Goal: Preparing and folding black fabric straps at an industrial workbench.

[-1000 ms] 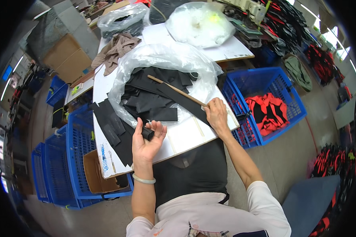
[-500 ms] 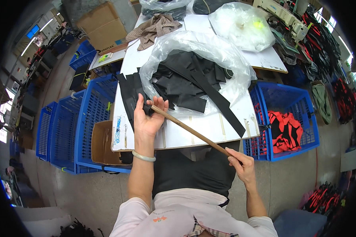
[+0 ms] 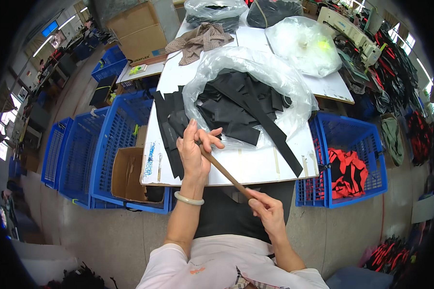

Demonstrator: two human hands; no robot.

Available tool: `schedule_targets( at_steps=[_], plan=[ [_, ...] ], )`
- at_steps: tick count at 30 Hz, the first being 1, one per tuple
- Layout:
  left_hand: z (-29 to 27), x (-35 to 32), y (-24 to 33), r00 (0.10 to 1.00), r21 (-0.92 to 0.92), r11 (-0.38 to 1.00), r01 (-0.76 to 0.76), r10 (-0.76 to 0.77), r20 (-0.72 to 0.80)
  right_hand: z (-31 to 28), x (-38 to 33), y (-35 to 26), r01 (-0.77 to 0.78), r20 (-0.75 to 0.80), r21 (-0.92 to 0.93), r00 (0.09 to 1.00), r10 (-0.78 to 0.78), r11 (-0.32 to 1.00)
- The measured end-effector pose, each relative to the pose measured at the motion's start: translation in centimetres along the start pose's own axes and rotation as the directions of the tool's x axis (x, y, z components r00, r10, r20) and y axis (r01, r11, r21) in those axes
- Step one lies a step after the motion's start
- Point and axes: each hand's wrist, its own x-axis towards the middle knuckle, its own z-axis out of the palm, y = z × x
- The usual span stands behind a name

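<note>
A thin brown wooden stick (image 3: 228, 175) slants across in front of me, over the table's near edge. My right hand (image 3: 267, 210) is closed round its lower end. At the upper end, my left hand (image 3: 196, 154) has its palm turned up and its fingers partly bent about the stick; the very tip is hidden there. Several black fabric strips (image 3: 168, 130) lie on the white table just beyond the left hand. Farther back, an open clear plastic bag (image 3: 207, 67) is full of more black strips (image 3: 234, 103), one long piece hanging out toward the right front corner.
The white table (image 3: 226, 168) is before me. Blue crates (image 3: 112, 139) stand to its left, one with a cardboard box (image 3: 128, 173). At right, a blue crate (image 3: 357, 130) holds red and black pieces (image 3: 345, 173). A checked cloth (image 3: 197, 41) and another plastic bag (image 3: 304, 45) lie farther back.
Both hands have drawn closer together along the stick, the right one moving left, the left one slightly right and nearer. The left fingers have bent more. The whole view has shifted slightly.
</note>
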Motion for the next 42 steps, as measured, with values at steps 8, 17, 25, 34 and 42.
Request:
schedule_targets(
  at_steps=[8,17,25,34,42],
  plan=[
    [-2.5,1.2,2.5,1.0,-0.061,0.998,0.004,-0.005,-0.012,-0.9,-1.2,-1.2,-0.281,0.148,0.178,0.955,0.257,0.943],
    [-1.8,-0.2,1.5,0.954,-0.016,0.976,0.216,-0.208,0.218,2.5,2.5,-1.8,-0.207,0.118,0.233,0.976,0.183,0.95],
    [-3.5,2.8,5.9,0.961,-0.263,0.949,0.176,-0.108,0.253,-0.3,2.4,-1.3,-0.12,0.209,0.094,0.973,0.099,0.988],
    [0.3,-2.4,0.4,0.921,0.028,0.92,0.39,-0.39,-0.009,3.0,2.9,-1.1,-0.219,0.147,0.331,0.973,0.179,0.918],
    [-0.8,-0.2,2.4,0.976,-0.063,0.981,0.181,-0.171,0.138,-1.2,2.3,-0.5,-0.111,0.155,0.124,0.984,0.091,0.986]
  ],
)
